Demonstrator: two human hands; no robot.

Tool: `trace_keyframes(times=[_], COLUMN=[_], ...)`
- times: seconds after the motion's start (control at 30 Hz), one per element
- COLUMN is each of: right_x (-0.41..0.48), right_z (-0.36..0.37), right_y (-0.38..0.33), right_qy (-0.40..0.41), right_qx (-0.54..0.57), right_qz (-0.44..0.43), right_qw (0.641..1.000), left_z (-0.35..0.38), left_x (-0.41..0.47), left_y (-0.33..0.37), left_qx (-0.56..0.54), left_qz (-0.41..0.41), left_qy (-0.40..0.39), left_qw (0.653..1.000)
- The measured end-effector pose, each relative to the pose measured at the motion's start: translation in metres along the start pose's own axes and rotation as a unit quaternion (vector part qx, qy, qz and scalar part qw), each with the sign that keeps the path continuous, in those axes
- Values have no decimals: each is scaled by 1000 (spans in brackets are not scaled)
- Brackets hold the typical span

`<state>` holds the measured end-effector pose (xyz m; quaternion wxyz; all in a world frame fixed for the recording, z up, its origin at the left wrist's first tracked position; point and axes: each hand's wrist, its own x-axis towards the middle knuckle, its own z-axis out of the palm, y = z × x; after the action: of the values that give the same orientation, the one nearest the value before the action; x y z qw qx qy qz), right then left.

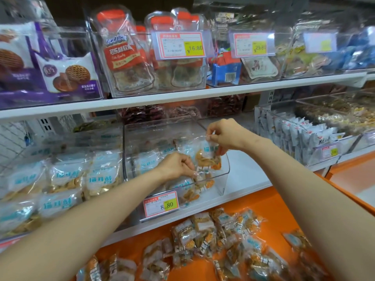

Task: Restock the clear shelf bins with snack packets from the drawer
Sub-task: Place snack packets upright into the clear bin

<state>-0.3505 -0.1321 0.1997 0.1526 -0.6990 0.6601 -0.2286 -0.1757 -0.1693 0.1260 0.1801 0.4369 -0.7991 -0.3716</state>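
Observation:
A clear shelf bin (pixel 224 171) stands on the lower shelf at centre, with a few clear snack packets with pale blue labels inside. My right hand (pixel 225 135) reaches into it from the right and pinches the top of a snack packet (pixel 207 157) that hangs upright over the bin. My left hand (pixel 176 166) is inside the bin just below and left, fingers pinched on the lower edge of a packet (pixel 199 175). Below the shelf lies the open orange drawer (pixel 269 201), where many loose snack packets (pixel 213 240) are scattered.
A neighbouring bin (pixel 65 175) on the left is packed with the same blue-labelled packets. A price tag (pixel 161 203) reading 8.80 hangs on the centre bin's front. White packets (pixel 300 138) fill a bin at right. The upper shelf (pixel 182 95) carries bins of other snacks.

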Motion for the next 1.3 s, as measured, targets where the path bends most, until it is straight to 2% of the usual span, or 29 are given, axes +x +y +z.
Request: trace_keyframes(times=[0.17, 0.4, 0.5, 0.6, 0.67, 0.77, 0.97, 1.13, 1.23, 1.3], right_x=[-7, -8, -9, -8, -7, -5, -3, -1, -3, -5], right_z=[4, 4, 5, 8, 7, 3, 7, 12, 23, 33], right_y=[1, 6, 9, 10, 10, 9, -6, -9, -10, -6], right_qy=[-14, 38, 58, 75, 75, 72, 47, -4, -57, -102], right_qx=[27, 128, 138, 113, 81, 38, -74, -103, -129, -127], right_qz=[-3, 51, 68, 53, 33, 2, -60, -65, -58, -35], right_qw=[1000, 990, 986, 989, 993, 997, 994, 993, 988, 986], left_z=[5, 5, 8, 9, 3, -10, -9, -5, -2, -5], left_x=[3, 5, 6, 5, 5, 7, 11, 13, 15, 18], left_y=[-2, 3, 2, 0, 1, 2, 9, 11, 9, 7], left_qx=[-20, 6, 38, 63, 40, 3, 218, 315, 341, 305], left_qz=[-8, 11, 18, 24, 32, 34, 19, 18, 35, 30], left_qy=[17, 27, 32, 25, 8, 49, -14, 24, 43, 52], left_qw=[1000, 1000, 999, 997, 999, 998, 976, 948, 938, 950])
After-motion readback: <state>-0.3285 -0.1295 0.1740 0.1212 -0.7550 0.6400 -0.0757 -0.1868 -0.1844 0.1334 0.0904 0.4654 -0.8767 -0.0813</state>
